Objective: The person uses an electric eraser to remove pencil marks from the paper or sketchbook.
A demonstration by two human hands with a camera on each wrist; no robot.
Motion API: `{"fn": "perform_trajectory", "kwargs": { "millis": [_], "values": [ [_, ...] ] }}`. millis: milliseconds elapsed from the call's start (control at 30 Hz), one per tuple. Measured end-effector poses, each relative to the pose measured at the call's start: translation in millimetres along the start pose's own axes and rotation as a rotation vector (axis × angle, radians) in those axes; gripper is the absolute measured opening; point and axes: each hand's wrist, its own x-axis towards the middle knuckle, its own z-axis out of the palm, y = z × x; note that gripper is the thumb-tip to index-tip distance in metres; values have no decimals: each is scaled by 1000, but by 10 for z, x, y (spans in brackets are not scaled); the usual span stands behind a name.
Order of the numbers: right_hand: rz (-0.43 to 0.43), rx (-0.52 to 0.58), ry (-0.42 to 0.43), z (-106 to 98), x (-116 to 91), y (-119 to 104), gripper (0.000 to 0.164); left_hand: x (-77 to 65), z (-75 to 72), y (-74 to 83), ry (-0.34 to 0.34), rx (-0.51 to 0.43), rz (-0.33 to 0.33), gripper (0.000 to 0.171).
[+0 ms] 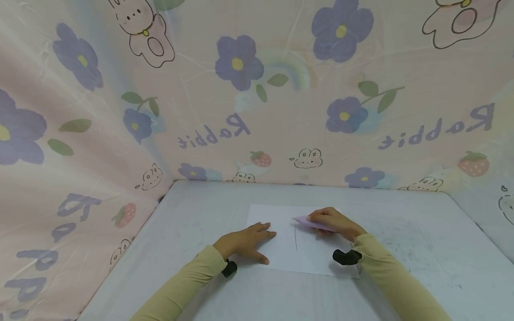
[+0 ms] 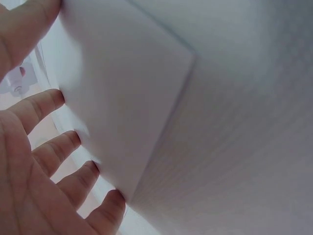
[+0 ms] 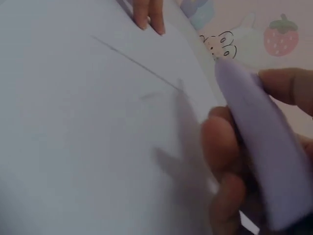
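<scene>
The right hand [image 1: 336, 221] pinches a lilac, tapered pen-shaped tool [image 3: 266, 147] between thumb and fingers, over the right half of a plain white rectangular sheet of paper [image 1: 281, 259]. The tool's pale tip points leftward, near the far end of a thin dark straight line [image 1: 296, 238] on the sheet; the right wrist view shows the tip apart from the paper, its shadow close to that line.

The left hand [image 1: 246, 243] lies with fingers spread wide, fingertips touching the paper and covering part of its left side. The right hand hides part of the sheet's right side, and a black curved wrist-worn device [image 1: 347, 257] overhangs its near right portion.

Pale yellow-green long sleeves [image 1: 180, 285] cross the white smooth bench [image 1: 201, 211], which has faint grey smudges [image 1: 409, 240] right of the paper. Behind and to the left hangs pink cloth [image 1: 192, 84] printed with purple flowers, rabbits and strawberries.
</scene>
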Motion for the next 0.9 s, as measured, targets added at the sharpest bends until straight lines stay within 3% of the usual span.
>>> {"fn": "perform_trajectory", "kwargs": {
  "millis": [200, 733, 900],
  "values": [
    [-17, 91, -111, -35, 48, 18, 29, 3, 1, -3, 4, -1, 2, 82],
    [-4, 146, -64, -101, 131, 63, 23, 3, 11, -13, 6, 3, 6, 82],
    [-12, 114, -50, -93, 138, 41, 23, 3, 9, -8, 8, 6, 8, 82]
  ]
}}
